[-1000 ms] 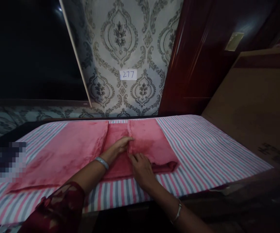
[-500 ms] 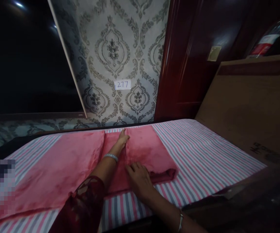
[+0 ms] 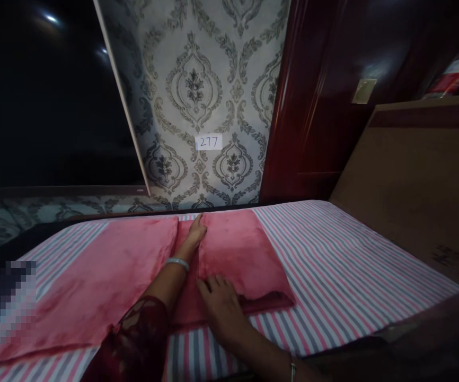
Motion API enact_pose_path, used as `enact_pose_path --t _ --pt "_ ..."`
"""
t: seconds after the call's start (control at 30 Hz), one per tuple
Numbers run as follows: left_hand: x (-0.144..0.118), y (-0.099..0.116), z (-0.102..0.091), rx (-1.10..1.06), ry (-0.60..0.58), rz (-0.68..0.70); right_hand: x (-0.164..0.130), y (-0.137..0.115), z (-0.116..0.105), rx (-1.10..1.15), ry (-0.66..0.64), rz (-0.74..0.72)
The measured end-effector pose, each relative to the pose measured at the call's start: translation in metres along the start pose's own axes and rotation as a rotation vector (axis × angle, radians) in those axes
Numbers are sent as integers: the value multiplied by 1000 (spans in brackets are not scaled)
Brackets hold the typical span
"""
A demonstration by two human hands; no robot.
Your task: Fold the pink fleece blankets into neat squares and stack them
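A large pink cloth (image 3: 106,270) lies folded on a striped cover, with a plush-looking surface. Its right-hand part is doubled over as a flap (image 3: 237,244), leaving a narrow lower strip between the flap and the left part. My left hand (image 3: 197,229) grips the flap's left edge at the far end, fingers partly hidden. Nearer to me, my right hand (image 3: 220,305) has its fingers bent over the same edge at the near corner; the thumb's hold is hard to see. The flap's near side shows an open, layered fold at the right.
The striped cover (image 3: 352,254) extends to the right of the cloth. A cardboard box (image 3: 416,175) stands at the right, with a bottle (image 3: 454,77) behind its top edge. A dark screen (image 3: 50,106) and patterned wall (image 3: 193,48) with a card marked 277 (image 3: 209,141) are behind.
Both hands have shifted left with the flap's edge, narrowing the strip between the flap and the cloth's left part. The view has turned slightly left.
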State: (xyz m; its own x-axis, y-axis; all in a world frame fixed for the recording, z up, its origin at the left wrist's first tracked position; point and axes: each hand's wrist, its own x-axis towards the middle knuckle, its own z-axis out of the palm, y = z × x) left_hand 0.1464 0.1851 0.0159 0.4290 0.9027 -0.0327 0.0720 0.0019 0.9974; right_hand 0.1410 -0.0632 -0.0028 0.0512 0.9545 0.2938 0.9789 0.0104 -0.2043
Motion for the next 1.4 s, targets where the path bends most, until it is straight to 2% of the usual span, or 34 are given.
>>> enact_pose_path --t 0.13,0.3,0.4,0.53,0.67,0.77,0.87,0.93,1.03,1.13,1.2,1.27,1.33,1.4 --pt "3 3 2 17 50 37 -2 5 9 24 28 -17" --pt "9 3 2 89 66 21 2 3 -3 27 12 -33" --pt "13 4 -5 125 93 22 7 -4 -8 37 35 -65" --pt "13 5 -17 179 109 15 10 -12 1 21 55 -112" --pt "7 7 -23 311 90 -24 9 -15 7 0 12 -116" --pt "4 14 -22 431 74 -28 7 -17 -1 8 0 -124" --pt "-3 27 -18 564 60 25 1 -16 -11 53 36 -134" --pt "-17 36 -17 654 29 101 -8 -9 -18 149 140 -187" --pt "-61 44 -19 749 -65 233 -33 22 -31 295 420 -236" --pt "-124 39 -26 815 -217 392 -61 70 -46 264 637 -108" --pt "-166 28 -32 964 -379 700 -78 100 -50 185 641 -6" --pt "-195 13 -39 1041 -420 861 -91 123 -48 145 588 47" --pt "-210 -3 -44 1102 -400 923 -98 135 -41 157 539 52" --pt "-213 -15 -48 1158 -358 935 -101 139 -33 175 512 40"
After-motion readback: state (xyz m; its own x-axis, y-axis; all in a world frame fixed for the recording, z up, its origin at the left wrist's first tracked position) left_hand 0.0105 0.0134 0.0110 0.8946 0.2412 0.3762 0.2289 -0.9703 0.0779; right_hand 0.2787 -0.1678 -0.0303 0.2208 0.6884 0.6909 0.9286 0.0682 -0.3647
